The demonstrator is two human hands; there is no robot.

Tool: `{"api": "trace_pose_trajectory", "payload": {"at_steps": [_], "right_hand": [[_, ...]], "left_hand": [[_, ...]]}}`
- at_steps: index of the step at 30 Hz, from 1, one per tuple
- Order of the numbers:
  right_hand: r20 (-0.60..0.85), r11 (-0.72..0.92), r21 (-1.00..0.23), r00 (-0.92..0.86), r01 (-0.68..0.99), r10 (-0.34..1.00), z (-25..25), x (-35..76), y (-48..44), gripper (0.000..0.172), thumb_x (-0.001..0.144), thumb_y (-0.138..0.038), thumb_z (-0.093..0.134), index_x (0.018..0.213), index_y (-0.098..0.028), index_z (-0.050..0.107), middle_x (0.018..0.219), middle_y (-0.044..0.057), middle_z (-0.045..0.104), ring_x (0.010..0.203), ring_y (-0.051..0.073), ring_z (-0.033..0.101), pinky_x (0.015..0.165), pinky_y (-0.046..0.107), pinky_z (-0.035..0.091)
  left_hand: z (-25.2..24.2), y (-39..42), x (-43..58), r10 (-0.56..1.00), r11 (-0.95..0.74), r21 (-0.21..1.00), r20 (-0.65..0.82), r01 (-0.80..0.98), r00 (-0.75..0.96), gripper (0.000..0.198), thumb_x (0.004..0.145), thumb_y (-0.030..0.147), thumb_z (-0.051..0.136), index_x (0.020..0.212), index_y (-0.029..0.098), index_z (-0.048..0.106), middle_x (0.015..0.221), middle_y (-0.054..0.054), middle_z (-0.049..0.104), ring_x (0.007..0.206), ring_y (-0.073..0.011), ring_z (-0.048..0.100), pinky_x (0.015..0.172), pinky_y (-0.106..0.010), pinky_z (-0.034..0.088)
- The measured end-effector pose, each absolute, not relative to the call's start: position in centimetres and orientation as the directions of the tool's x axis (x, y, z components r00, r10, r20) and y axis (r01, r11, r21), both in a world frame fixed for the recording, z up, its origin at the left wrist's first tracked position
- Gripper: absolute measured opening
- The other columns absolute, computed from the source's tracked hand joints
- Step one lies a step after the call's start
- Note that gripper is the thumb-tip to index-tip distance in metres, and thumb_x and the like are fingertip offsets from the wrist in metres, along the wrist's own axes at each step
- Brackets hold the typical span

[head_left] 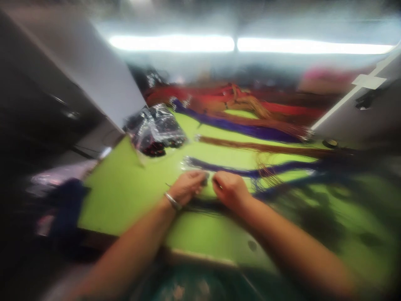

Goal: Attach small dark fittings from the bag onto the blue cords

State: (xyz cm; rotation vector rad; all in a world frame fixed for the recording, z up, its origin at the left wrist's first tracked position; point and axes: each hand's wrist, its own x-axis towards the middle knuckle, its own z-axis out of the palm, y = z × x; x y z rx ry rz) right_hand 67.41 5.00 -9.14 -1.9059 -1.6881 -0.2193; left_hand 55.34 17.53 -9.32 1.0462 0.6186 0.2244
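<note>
My left hand (188,184), with a metal bangle (172,201) at its wrist, is closed in a pinch over the middle of the green table (119,188). A small dark piece (205,179), too blurred to name, shows at its fingertips. Close by on the right, my right hand (231,188) is curled with thumb and finger together; what it may hold is hidden. Dark wires (205,205) run below both hands. Just beyond them lies a blue wire bundle (232,169) with pale ends.
A clear plastic bag of dark parts (156,129) sits at the back left. Brown wires (238,145), a purple-blue bundle (232,123) and red wires (216,92) stretch across the back. A black tape roll (330,143) lies right. Upright panels (94,54) flank the table; tube lights (172,43) hang above.
</note>
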Motion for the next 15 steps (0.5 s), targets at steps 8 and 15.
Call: {"api": "trace_pose_trajectory", "payload": {"at_steps": [8,15], "right_hand": [[0.498,-0.036,-0.286,0.181,0.958,0.848,-9.25,67.49,4.98,0.017,0.081,-0.016,0.044,0.067,-0.017,0.052,0.062,0.003,0.056,0.056,0.012,0.046,0.058,0.024,0.031],[0.519,-0.020,-0.274,0.165,0.961,0.838,-9.43,67.62,4.92,0.018,0.084,-0.018,0.042,0.072,-0.017,0.055,0.066,0.004,0.059,0.061,0.013,0.049,0.061,0.024,0.033]], "left_hand": [[-9.59,17.54,55.29,0.474,0.477,0.872,-0.364,0.114,0.801,0.032,0.064,0.036,0.076,0.078,0.010,0.063,0.062,-0.001,0.057,0.042,-0.0018,0.042,0.038,-0.014,0.028],[-9.76,17.69,55.22,0.451,0.460,0.879,-0.353,0.126,0.820,0.030,0.066,0.037,0.073,0.076,0.011,0.061,0.061,0.000,0.056,0.042,-0.0022,0.043,0.037,-0.014,0.027]]}}
